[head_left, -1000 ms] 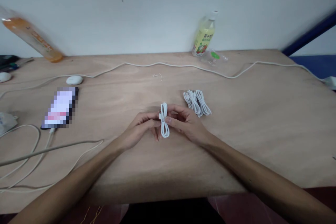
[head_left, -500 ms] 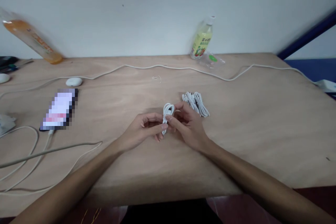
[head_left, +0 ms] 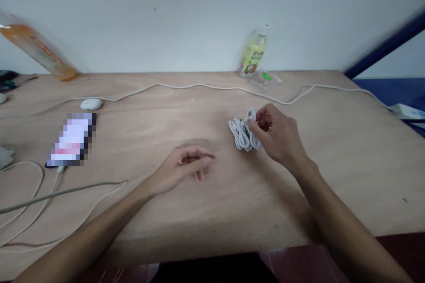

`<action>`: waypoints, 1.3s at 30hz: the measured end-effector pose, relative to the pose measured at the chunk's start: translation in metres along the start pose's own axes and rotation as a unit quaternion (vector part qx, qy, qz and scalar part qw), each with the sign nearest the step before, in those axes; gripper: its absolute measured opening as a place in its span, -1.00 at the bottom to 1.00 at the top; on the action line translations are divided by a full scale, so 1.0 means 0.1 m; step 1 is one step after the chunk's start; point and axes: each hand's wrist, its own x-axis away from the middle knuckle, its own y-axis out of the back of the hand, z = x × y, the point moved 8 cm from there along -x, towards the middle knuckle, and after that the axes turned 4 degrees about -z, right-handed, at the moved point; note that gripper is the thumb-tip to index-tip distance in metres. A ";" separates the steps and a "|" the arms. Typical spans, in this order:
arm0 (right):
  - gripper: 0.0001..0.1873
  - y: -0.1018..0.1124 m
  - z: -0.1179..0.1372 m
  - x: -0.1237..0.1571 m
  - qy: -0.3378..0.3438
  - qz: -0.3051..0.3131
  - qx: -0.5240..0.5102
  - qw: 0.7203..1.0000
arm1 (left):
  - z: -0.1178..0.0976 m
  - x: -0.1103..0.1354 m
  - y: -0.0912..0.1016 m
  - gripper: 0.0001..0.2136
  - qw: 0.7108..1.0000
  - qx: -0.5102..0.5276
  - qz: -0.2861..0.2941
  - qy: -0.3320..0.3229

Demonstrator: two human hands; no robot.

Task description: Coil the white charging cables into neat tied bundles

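Between the thumb and fingers of my right hand (head_left: 279, 135) is a coiled white cable (head_left: 252, 115), held at the right side of a small group of similar bundled white cables (head_left: 241, 135) on the wooden table. Whether the held coil touches the others I cannot tell. My left hand (head_left: 189, 163) hovers low over the tabletop, left of the bundles. Its fingers are loosely curved and apart, with nothing in them.
A phone (head_left: 71, 139) with a cable plugged in lies at left, near a white earbud case (head_left: 90, 104). A long white cord (head_left: 199, 85) crosses the table's back. An orange drink bottle (head_left: 40, 53) and a yellow-green bottle (head_left: 254, 55) lean by the wall, beside clear plastic packaging (head_left: 265, 78).
My right hand has carried the coiled cable rightward and away from me, to the cable bundles. The left hand has let go of that coil and stays in nearly the same place.
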 end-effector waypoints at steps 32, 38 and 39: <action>-0.71 -0.69 -0.24 0.23 -0.198 0.140 -0.190 0.951 | -0.17 0.06 0.25 -0.64 0.956 -0.143 -0.195 -0.165; -0.79 -0.96 0.04 0.30 -0.204 0.209 -0.283 0.914 | -0.24 0.02 0.26 -0.10 0.936 -0.229 -0.146 -0.222; -0.79 -1.00 0.07 0.31 -0.205 0.218 -0.288 0.910 | -0.25 0.01 0.28 -0.03 0.930 -0.255 -0.140 -0.226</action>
